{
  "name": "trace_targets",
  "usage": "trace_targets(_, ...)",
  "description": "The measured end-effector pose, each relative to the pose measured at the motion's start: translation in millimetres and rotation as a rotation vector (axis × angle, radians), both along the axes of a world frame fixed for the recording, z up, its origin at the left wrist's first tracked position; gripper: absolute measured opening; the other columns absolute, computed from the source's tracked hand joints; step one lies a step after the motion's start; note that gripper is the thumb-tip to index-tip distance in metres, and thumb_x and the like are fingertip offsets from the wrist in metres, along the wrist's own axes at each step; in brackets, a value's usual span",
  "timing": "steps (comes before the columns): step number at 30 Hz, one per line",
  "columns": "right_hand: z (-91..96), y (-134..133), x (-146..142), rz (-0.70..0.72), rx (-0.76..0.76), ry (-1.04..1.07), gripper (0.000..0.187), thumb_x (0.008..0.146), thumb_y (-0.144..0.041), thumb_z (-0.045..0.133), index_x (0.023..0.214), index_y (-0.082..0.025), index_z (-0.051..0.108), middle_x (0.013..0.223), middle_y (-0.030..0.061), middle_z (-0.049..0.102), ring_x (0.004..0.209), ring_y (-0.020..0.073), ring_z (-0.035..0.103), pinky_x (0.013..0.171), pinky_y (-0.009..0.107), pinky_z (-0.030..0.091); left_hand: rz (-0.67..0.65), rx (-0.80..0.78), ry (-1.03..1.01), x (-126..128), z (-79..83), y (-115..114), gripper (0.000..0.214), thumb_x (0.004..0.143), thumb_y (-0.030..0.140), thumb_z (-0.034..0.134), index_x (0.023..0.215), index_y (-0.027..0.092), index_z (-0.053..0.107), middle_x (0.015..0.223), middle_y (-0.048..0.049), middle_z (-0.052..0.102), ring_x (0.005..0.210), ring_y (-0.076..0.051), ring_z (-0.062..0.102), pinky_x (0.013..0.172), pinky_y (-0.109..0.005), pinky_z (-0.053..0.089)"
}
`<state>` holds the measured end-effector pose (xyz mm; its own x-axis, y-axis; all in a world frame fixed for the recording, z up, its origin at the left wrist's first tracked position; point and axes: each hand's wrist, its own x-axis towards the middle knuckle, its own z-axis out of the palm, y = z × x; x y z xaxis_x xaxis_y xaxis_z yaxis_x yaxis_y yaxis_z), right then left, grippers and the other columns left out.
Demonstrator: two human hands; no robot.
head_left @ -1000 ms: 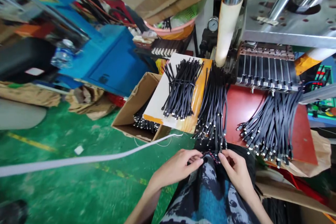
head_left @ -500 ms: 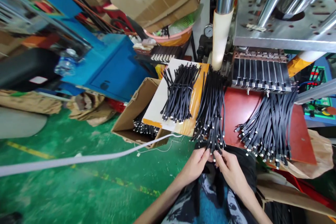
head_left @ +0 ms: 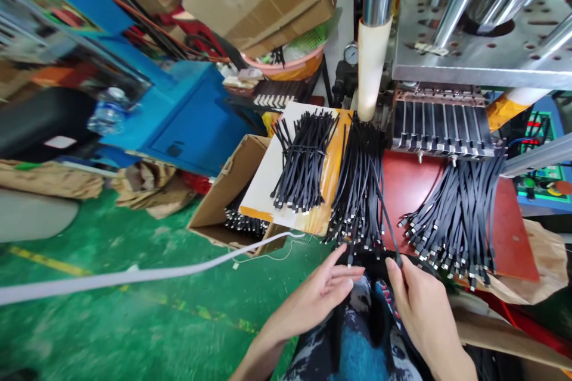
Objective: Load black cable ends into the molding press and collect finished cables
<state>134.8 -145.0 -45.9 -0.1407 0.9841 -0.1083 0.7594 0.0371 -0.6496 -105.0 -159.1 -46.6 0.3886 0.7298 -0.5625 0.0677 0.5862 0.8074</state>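
Observation:
My right hand (head_left: 424, 297) pinches the connector end of one flat black cable (head_left: 389, 220), which runs up into the middle bunch. Open, with its fingers stretched out, my left hand (head_left: 313, 297) lies just below that middle bunch of cables (head_left: 357, 190); its index fingertip is close to the lowest metal-tipped ends. To the left, another bundle of black cables (head_left: 304, 161) rests on a white board with orange tape (head_left: 259, 190). On the red board (head_left: 402, 172) at the right, a third bunch of cables (head_left: 460, 214) hangs toward the front edge.
A press with a drilled steel plate (head_left: 482, 65) and a slotted metal fixture (head_left: 442, 125) stands above the red board. An open cardboard box (head_left: 210, 208) holding cables sits at lower left. A white hose (head_left: 156, 274) crosses over the green floor (head_left: 147, 333).
My hands have moved apart from their shared hold at the cable ends. The right hand went right, drawing one cable aside; the left went left and opened its fingers.

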Motion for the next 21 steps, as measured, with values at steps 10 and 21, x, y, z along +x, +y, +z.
trace_targets(10, 41.9, 23, 42, 0.515, -0.365, 0.015, 0.037, 0.103, -0.039, 0.062, 0.070, -0.022, 0.064, 0.063, -0.0023, 0.066, 0.055, 0.0127, 0.056, 0.053, 0.025, 0.035, 0.348, -0.050, -0.584, 65, 22.9, 56, 0.038, 0.102, 0.046, 0.069, 0.121, 0.013, 0.070, 0.076, -0.0035, 0.075, 0.067, -0.015, 0.072, 0.071, -0.027, 0.059)
trace_targets(21, 16.3, 91, 60, -0.088, -0.106, -0.082, 0.037, 0.107, -0.034, 0.044, 0.072, -0.021, 0.053, 0.064, 0.0001, 0.056, 0.061, 0.0157, 0.053, 0.059, 0.027, 0.034, 0.043, 0.112, -0.213, 102, 4.7, 115, 0.055, 0.097, 0.062, 0.069, 0.114, 0.010, 0.073, 0.103, -0.0169, 0.083, 0.093, -0.025, 0.081, 0.095, -0.038, 0.062)
